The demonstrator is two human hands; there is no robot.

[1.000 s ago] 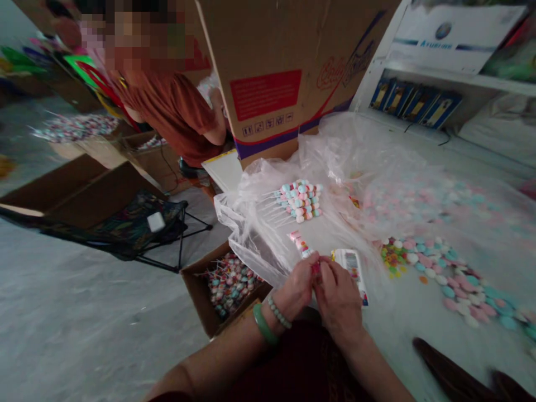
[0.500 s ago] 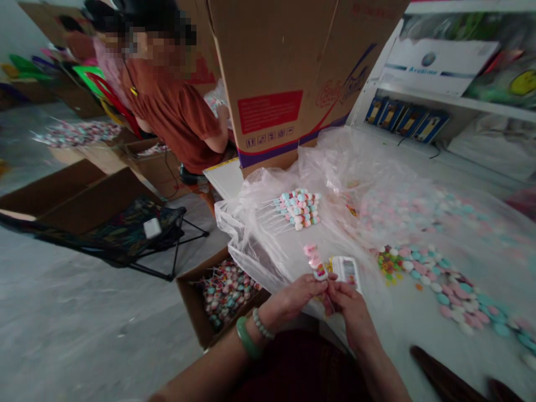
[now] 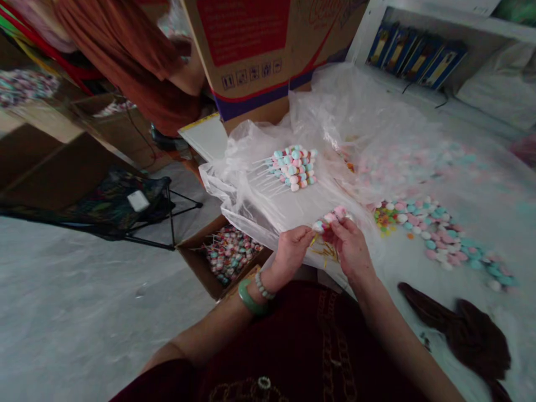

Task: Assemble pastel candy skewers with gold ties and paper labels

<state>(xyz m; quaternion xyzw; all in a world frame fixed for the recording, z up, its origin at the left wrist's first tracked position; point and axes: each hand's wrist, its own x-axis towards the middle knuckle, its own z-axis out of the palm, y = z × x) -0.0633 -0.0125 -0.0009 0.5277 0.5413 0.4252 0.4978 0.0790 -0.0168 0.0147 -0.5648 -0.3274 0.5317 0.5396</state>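
Observation:
My left hand [image 3: 291, 248] and my right hand [image 3: 350, 249] are close together above the table edge, both pinched on a candy skewer [image 3: 330, 219] of pink, white and blue puffs. Thin yellow strands [image 3: 324, 252] hang between the hands. Just beyond lies a pile of finished skewers [image 3: 293, 166] on a clear plastic sheet [image 3: 355, 120]. Loose pastel candies [image 3: 435, 240] are scattered on the table to the right of my right hand.
An open carton of finished skewers [image 3: 226, 258] sits on the floor below the table edge. A large cardboard box [image 3: 259, 50] stands behind the plastic. Another person's orange sleeve [image 3: 125, 44] is at top left. A folding stool [image 3: 113, 206] stands left. Dark cloth [image 3: 456, 329] lies right.
The camera has tilted downward. Both hands rose slightly and turned the skewer from upright to lying sideways; the small packet near the right hand is no longer seen.

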